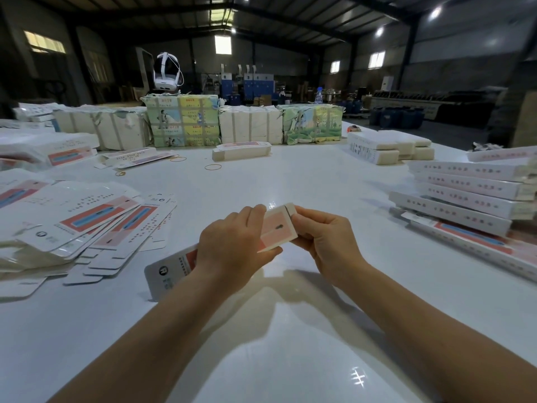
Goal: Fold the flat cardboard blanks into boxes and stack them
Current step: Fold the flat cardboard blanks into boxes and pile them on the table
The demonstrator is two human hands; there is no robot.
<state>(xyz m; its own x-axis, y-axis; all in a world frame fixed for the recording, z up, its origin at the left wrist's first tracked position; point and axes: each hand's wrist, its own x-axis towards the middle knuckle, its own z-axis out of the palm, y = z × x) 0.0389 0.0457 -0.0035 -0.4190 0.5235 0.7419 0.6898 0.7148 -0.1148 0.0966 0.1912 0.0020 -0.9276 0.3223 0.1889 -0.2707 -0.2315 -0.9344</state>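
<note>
- Person's left hand point(232, 245) grips a half-folded box point(277, 228) around its middle, fingers over the top, thumb under; box is held just above the tabletop point(290, 359), central, a bit toward the near edge.
- Right hand point(322, 237) pinches the box's far end, fingers curled at the end flap point(290, 210); flap looks bent but not tucked yet, by the look of it.
- Box's near end w/ logo sticks out left of the left wrist; can't tell if that end is closed.
- Progress, as a judgement: partway. A stack of finished boxes point(465, 199) sits at the right edge, several layers high.
- Left to do: big fanned pile of flat blanks point(87, 225) at the left edge, more flat blanks point(58, 152) behind it toward the far left corner. So plenty remains.
- Current box needs its end shut, then goes onto the right stack.
- Around: strapped bundles point(183, 120) in a row along the far edge, a white headset point(166, 71) on top of one, a water bottle point(319, 96) behind them.
- Small white packs point(389, 148) far right; one loose bundle of blanks point(241, 151) mid-far.
- Rubber bands point(213, 167) lie loose on the tabletop, well apart from the hands.
- Nothing lies between the hands and the right stack; path looks free.
</note>
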